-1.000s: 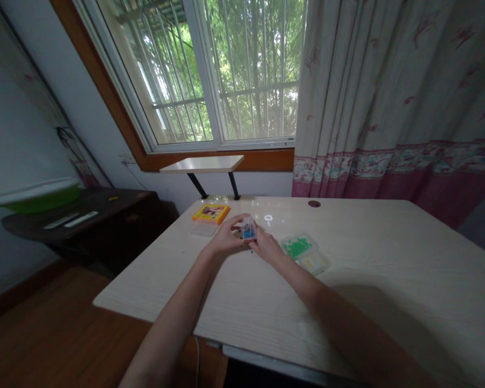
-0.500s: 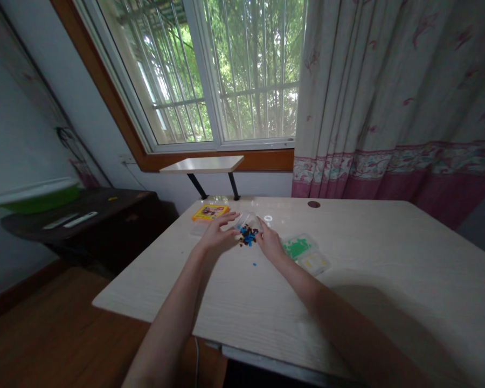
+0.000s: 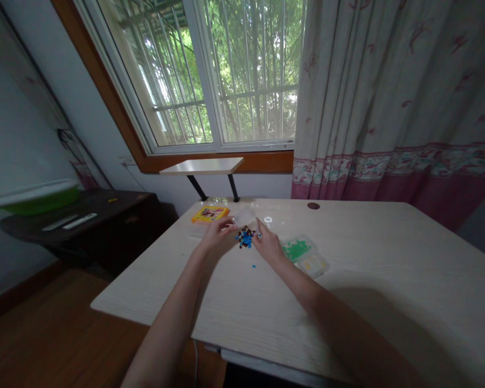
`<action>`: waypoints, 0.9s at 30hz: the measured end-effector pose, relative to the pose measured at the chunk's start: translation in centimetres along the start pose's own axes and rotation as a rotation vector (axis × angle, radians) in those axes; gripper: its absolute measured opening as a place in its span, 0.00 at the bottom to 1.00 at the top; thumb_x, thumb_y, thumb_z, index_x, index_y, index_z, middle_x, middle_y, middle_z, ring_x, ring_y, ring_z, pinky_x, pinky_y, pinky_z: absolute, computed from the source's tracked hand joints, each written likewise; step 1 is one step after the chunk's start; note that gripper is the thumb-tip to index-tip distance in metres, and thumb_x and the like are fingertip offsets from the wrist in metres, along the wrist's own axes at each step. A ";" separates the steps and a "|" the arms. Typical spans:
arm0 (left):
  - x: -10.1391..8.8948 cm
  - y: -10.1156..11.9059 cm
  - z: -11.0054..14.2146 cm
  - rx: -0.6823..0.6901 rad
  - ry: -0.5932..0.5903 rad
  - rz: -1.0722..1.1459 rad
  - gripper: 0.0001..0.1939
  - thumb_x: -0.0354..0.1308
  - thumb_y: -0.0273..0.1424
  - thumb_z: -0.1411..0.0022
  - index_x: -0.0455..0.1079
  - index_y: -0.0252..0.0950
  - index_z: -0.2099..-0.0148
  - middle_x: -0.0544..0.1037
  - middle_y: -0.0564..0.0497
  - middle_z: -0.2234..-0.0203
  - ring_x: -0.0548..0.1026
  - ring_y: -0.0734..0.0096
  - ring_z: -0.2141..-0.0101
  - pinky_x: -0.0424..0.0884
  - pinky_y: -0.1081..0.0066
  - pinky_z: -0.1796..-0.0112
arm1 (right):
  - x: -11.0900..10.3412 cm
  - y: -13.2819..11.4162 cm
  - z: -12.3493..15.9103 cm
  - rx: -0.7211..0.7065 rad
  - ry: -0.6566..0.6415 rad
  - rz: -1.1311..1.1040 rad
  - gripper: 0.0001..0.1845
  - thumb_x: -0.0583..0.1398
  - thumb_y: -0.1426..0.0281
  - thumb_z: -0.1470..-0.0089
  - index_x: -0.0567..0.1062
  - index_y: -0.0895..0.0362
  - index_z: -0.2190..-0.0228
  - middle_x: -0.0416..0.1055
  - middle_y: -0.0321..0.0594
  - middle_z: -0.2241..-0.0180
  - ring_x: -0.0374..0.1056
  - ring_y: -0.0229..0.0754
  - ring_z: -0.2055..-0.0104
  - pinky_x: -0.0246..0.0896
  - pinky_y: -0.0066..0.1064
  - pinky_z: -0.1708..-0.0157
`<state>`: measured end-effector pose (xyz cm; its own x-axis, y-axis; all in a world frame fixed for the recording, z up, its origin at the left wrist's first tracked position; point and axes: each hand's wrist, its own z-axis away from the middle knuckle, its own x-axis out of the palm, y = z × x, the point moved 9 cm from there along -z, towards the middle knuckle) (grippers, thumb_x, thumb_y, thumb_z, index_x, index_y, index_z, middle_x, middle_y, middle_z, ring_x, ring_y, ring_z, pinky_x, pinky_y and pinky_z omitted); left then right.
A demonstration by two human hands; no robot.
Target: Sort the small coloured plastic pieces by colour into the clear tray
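Note:
Over the middle of the table I hold a clear plastic box (image 3: 244, 216), its near side toward a heap of small blue and dark brown pieces (image 3: 246, 237), perhaps beads or tiny bricks. My left hand (image 3: 218, 233) is closed on the box's left side. At the right side, my right hand (image 3: 269, 245) grips it, with the thumb close to the heap. One loose blue piece (image 3: 254, 265) lies nearer to me. Right of my right hand is an open clear case (image 3: 313, 264) with green pieces (image 3: 296, 249) and some yellow ones.
A yellow box (image 3: 210, 214) lies behind my left hand on the pale table (image 3: 372, 237). A small raised shelf (image 3: 202, 166) stands at the back edge. On the left is a dark side table (image 3: 117, 207) bearing a green basin (image 3: 36, 195).
The clear box has shifted slightly away and left, off the blue and brown pieces, which now lie more spread and uncovered. Both hands have moved only a little.

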<state>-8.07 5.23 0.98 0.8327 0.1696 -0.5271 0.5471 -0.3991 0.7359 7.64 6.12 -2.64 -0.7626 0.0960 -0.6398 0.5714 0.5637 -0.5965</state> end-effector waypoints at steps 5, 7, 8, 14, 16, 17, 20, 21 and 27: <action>2.4 1.5 0.2 0.011 -0.061 0.140 0.24 0.59 0.38 0.49 0.63 0.35 0.51 0.73 0.46 0.60 0.73 0.66 0.62 0.70 0.65 0.60 | -0.1 -0.4 0.1 -0.019 0.002 -0.036 0.31 0.53 0.63 0.46 0.54 0.57 0.42 0.68 0.45 0.52 0.67 0.43 0.54 0.62 0.31 0.55; 3.1 2.4 0.3 0.033 -0.068 0.136 0.29 0.61 0.38 0.51 0.60 0.36 0.48 0.72 0.45 0.58 0.73 0.65 0.61 0.70 0.65 0.60 | 0.0 -0.5 0.1 -0.026 -0.012 -0.035 0.32 0.54 0.64 0.46 0.53 0.56 0.42 0.68 0.45 0.52 0.67 0.44 0.54 0.62 0.31 0.55; 3.1 2.7 0.3 0.041 -0.051 0.113 0.30 0.63 0.37 0.53 0.59 0.36 0.48 0.71 0.45 0.57 0.72 0.65 0.60 0.70 0.65 0.60 | 0.0 -0.6 0.1 -0.033 -0.021 -0.028 0.32 0.54 0.65 0.46 0.52 0.56 0.41 0.68 0.45 0.52 0.67 0.44 0.53 0.62 0.31 0.55; 1.7 1.6 0.4 -0.020 0.123 0.025 0.27 0.60 0.38 0.50 0.59 0.36 0.49 0.72 0.47 0.62 0.73 0.68 0.64 0.72 0.67 0.64 | 0.2 -1.5 0.5 -0.108 -0.053 0.067 0.25 0.50 0.69 0.43 0.57 0.55 0.44 0.69 0.42 0.53 0.68 0.40 0.56 0.62 0.29 0.56; 0.8 0.7 0.3 -0.078 0.148 0.095 0.29 0.58 0.39 0.48 0.55 0.37 0.46 0.73 0.49 0.65 0.74 0.70 0.68 0.72 0.69 0.68 | 0.2 -1.7 0.6 -0.114 -0.061 0.079 0.22 0.49 0.70 0.43 0.61 0.54 0.46 0.70 0.40 0.54 0.68 0.40 0.57 0.61 0.29 0.55; 0.2 0.4 0.2 -0.107 0.170 0.135 0.31 0.58 0.39 0.48 0.52 0.38 0.44 0.73 0.50 0.66 0.75 0.71 0.70 0.73 0.70 0.70 | 0.1 -1.7 0.7 -0.116 -0.058 0.077 0.22 0.49 0.70 0.43 0.63 0.53 0.47 0.70 0.40 0.54 0.68 0.39 0.57 0.60 0.28 0.54; -2.7 0.2 0.4 -0.175 0.290 0.222 0.35 0.59 0.40 0.50 0.48 0.40 0.43 0.73 0.50 0.65 0.74 0.74 0.74 0.73 0.72 0.74 | -0.3 -2.0 0.8 -0.129 -0.038 0.051 0.20 0.49 0.72 0.44 0.65 0.53 0.49 0.71 0.38 0.55 0.68 0.38 0.56 0.59 0.27 0.54; -3.8 0.3 0.6 -0.193 0.338 0.245 0.35 0.59 0.40 0.50 0.49 0.40 0.43 0.73 0.51 0.66 0.74 0.75 0.75 0.73 0.73 0.74 | -0.3 -2.0 0.8 -0.128 -0.036 0.046 0.19 0.49 0.72 0.44 0.65 0.53 0.50 0.71 0.38 0.55 0.68 0.37 0.56 0.59 0.27 0.54; -8.0 -1.4 3.5 -0.447 0.346 0.374 0.29 0.61 0.37 0.51 0.56 0.40 0.48 0.73 0.51 0.68 0.73 0.78 0.79 0.73 0.74 0.76 | -0.1 -2.7 0.8 -0.138 -0.118 0.108 0.16 0.50 0.73 0.45 0.70 0.52 0.56 0.71 0.38 0.56 0.68 0.38 0.56 0.59 0.28 0.55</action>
<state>-15.75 1.24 2.68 0.9116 0.4008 -0.0911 0.1377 -0.0888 0.9865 6.42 3.95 -1.32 -0.6534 0.0701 -0.7538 0.5950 0.6632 -0.4541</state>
